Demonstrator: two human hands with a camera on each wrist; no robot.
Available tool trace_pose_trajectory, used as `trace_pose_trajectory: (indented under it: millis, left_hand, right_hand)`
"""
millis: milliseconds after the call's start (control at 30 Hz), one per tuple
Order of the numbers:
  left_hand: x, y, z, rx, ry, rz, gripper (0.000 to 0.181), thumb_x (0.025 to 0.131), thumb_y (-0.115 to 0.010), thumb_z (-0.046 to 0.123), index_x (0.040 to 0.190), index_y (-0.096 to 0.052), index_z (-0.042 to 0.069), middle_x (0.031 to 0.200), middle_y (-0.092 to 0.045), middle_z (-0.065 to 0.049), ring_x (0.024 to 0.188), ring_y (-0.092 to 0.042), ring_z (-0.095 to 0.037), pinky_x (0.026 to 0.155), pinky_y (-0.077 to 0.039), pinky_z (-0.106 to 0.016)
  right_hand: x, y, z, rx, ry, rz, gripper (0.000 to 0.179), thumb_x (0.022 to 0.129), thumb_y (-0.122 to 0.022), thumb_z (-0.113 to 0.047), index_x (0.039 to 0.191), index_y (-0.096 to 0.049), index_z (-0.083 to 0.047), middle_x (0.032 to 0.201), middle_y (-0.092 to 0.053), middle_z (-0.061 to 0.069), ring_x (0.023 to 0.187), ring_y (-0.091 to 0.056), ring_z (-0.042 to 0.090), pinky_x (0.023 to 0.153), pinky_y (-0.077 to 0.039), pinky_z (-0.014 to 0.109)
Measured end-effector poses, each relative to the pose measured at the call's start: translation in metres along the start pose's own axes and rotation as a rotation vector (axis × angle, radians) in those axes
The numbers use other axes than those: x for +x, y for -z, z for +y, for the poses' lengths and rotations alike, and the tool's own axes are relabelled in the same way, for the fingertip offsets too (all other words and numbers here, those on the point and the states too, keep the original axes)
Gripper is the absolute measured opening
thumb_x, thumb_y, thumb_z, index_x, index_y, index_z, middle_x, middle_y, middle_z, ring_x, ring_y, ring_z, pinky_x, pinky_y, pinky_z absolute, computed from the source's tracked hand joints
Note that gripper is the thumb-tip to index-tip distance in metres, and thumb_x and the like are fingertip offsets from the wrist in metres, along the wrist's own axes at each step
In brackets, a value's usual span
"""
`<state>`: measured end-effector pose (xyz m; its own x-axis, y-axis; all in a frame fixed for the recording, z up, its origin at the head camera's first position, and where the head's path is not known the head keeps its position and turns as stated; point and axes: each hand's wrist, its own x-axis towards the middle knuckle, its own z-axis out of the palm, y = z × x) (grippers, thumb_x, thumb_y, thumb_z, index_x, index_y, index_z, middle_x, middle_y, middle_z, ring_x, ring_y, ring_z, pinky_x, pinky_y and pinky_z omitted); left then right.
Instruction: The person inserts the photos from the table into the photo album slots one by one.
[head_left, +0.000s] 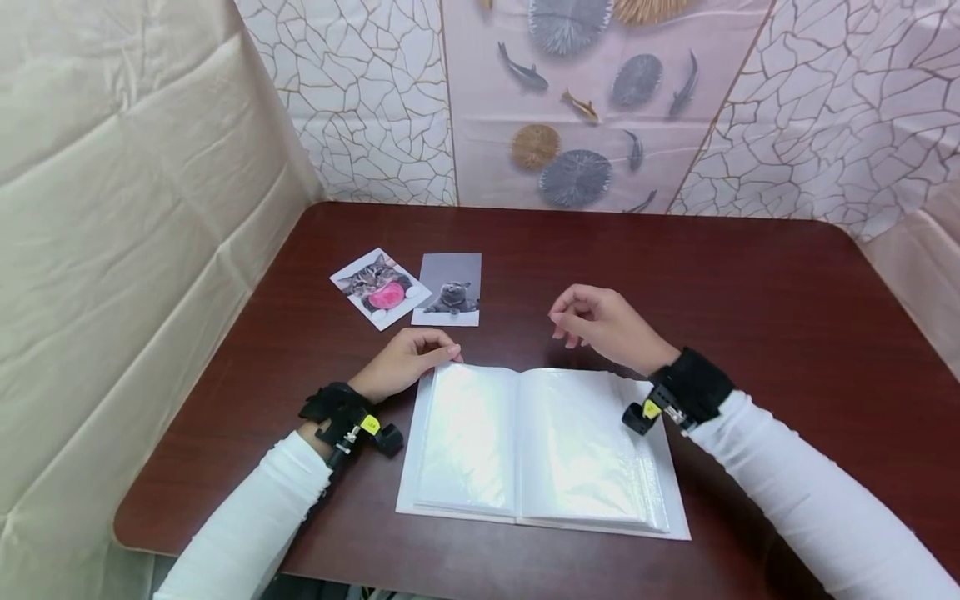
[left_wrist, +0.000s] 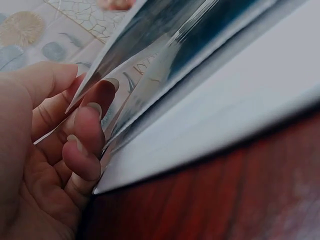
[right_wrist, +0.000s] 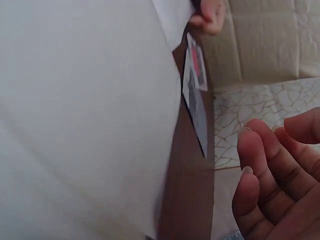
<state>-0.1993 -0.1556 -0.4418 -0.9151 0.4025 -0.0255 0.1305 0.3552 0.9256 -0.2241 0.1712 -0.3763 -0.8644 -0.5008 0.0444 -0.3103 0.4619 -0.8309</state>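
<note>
An open photo album (head_left: 480, 450) with clear plastic sleeves lies on the table. My left hand (head_left: 408, 362) is at its top left corner. In the left wrist view, the thumb and fingers of that hand (left_wrist: 55, 115) pinch the corner of an album page (left_wrist: 135, 45), and more sleeves fan out beside it. My right hand (head_left: 603, 325) hovers beyond the album's top right edge. Its fingers (right_wrist: 255, 155) are loosely bent and hold nothing. Two cat photos lie behind the left hand: one with a pink spot (head_left: 380, 289), one grey (head_left: 450, 287).
The dark red-brown table (head_left: 787, 333) reaches back to a patterned wall cloth (head_left: 375, 100). A cream curtain (head_left: 127, 250) hangs along the left side. The two photos overlap slightly at their near edges.
</note>
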Motion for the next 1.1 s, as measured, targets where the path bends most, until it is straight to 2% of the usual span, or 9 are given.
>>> trace_pose_trajectory:
  millis: [167, 333, 600, 733, 833, 1000, 1100]
  left_hand:
    - [0.001, 0.001, -0.001, 0.004, 0.005, -0.009, 0.017, 0.099, -0.067, 0.028, 0.100, -0.077, 0.014, 0.095, -0.072, -0.003, 0.086, -0.057, -0.022, 0.071, -0.045, -0.026]
    - [0.002, 0.002, -0.004, -0.006, -0.008, -0.015, 0.017, 0.099, -0.068, 0.028, 0.100, -0.077, 0.014, 0.094, -0.071, -0.004, 0.084, -0.056, -0.024, 0.067, -0.044, -0.026]
    - [0.001, 0.001, -0.002, -0.035, -0.013, -0.017, 0.016, 0.100, -0.066, 0.026, 0.099, -0.076, 0.013, 0.093, -0.070, -0.003, 0.074, -0.053, -0.018, 0.061, -0.043, -0.025]
    - [0.001, 0.001, -0.001, -0.040, -0.005, -0.018, 0.017, 0.100, -0.066, 0.026, 0.100, -0.076, 0.012, 0.091, -0.069, -0.003, 0.072, -0.052, -0.017, 0.060, -0.043, -0.025]
    - [0.002, 0.001, 0.000, -0.043, -0.005, -0.021, 0.017, 0.100, -0.066, 0.026, 0.100, -0.076, 0.012, 0.091, -0.068, -0.003, 0.072, -0.052, -0.018, 0.061, -0.043, -0.024]
    - [0.002, 0.001, -0.001, -0.054, -0.005, -0.034, 0.017, 0.100, -0.066, 0.027, 0.100, -0.076, 0.013, 0.090, -0.068, -0.003, 0.072, -0.052, -0.017, 0.061, -0.042, -0.024]
    - [0.001, 0.002, -0.001, -0.051, 0.006, -0.032, 0.017, 0.100, -0.066, 0.028, 0.099, -0.076, 0.014, 0.090, -0.068, -0.003, 0.072, -0.051, -0.018, 0.061, -0.041, -0.024]
  right_hand:
    - [0.029, 0.001, 0.001, -0.101, 0.011, -0.036, 0.012, 0.100, -0.062, -0.008, 0.108, -0.065, 0.001, 0.089, -0.071, 0.021, 0.077, -0.067, 0.036, 0.070, -0.055, 0.033]
    - [0.057, -0.002, -0.001, -0.198, -0.029, -0.077, 0.011, 0.100, -0.063, -0.011, 0.107, -0.065, -0.004, 0.092, -0.072, 0.019, 0.078, -0.067, 0.035, 0.070, -0.056, 0.031]
    - [0.101, -0.012, -0.014, -0.396, -0.040, -0.124, 0.012, 0.098, -0.067, -0.016, 0.105, -0.068, -0.006, 0.090, -0.073, 0.016, 0.076, -0.066, 0.028, 0.071, -0.055, 0.032]
    - [0.123, -0.017, -0.020, -0.524, -0.046, -0.151, 0.019, 0.096, -0.070, -0.020, 0.109, -0.069, -0.006, 0.098, -0.073, 0.014, 0.084, -0.064, 0.025, 0.080, -0.054, 0.038]
    - [0.142, -0.021, -0.024, -0.599, -0.074, -0.189, 0.028, 0.095, -0.071, -0.024, 0.115, -0.068, -0.004, 0.106, -0.072, 0.015, 0.095, -0.065, 0.028, 0.089, -0.054, 0.042]
    - [0.173, -0.030, -0.026, -0.710, -0.116, -0.260, 0.039, 0.092, -0.073, -0.028, 0.121, -0.065, -0.003, 0.113, -0.070, 0.014, 0.102, -0.063, 0.028, 0.094, -0.052, 0.043]
    - [0.188, -0.036, -0.027, -0.739, -0.136, -0.315, 0.049, 0.090, -0.075, -0.032, 0.125, -0.062, 0.000, 0.121, -0.068, 0.015, 0.108, -0.062, 0.028, 0.098, -0.050, 0.043]
